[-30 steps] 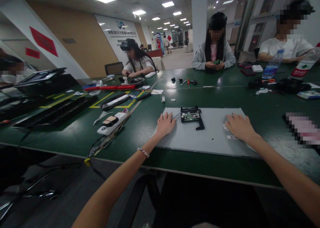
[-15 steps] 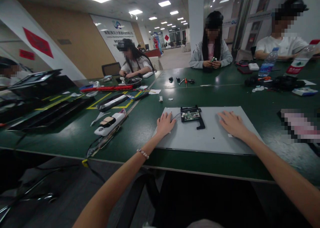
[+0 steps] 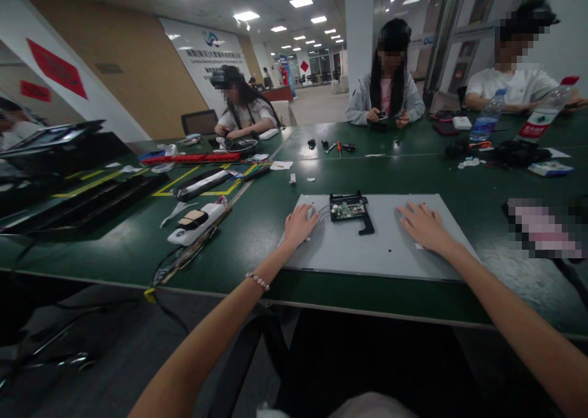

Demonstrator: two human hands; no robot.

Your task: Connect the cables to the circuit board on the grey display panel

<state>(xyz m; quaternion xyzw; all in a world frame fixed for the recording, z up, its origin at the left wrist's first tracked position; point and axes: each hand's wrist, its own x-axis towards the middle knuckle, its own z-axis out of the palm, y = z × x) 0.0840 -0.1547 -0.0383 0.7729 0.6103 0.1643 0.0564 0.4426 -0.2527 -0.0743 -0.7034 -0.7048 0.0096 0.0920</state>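
Left hand (image 3: pixel 300 224) loosely spread, right hand (image 3: pixel 422 226) wide, both palm-down on grey panel (image 3: pixel 349 254), circuit board (image 3: pixel 348 210) between. Right hand's nearer the board than a second ago.

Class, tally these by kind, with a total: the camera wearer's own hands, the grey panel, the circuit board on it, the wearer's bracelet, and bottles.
Hands: 2 (left hand, right hand)
Grey panel: 1
Circuit board: 1
Bracelet: 1
Bottles: 2 (blue-capped bottle, red-capped bottle)
Total: 7
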